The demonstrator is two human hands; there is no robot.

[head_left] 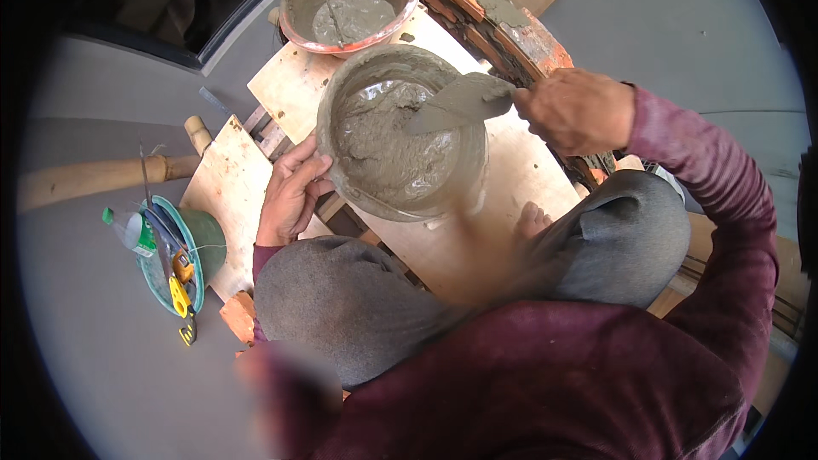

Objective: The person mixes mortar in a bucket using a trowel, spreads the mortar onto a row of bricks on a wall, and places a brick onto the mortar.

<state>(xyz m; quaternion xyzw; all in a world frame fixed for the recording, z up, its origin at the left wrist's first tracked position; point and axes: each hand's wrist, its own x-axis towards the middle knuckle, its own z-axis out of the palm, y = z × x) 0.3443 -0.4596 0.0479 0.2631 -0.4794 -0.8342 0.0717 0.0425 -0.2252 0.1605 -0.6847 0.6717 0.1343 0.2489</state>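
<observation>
Mortar bucket [400,132] sits tilted on a wooden board [477,230] between the person's knees. Left hand [290,192] lies open against its rim, steadying it. Right hand [579,109], grip closed on a trowel [460,102], scoops. Pushing too hard could tip the bucket, spilling wet mortar [392,149].

Two mortar bowls [400,132]; one trowel [460,102]

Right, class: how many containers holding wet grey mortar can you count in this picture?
2. The grey bucket sits in front of the person's knees, steadied by the left hand. The orange-rimmed basin stands beyond it, at the top. Others may be hidden out of frame.
</observation>
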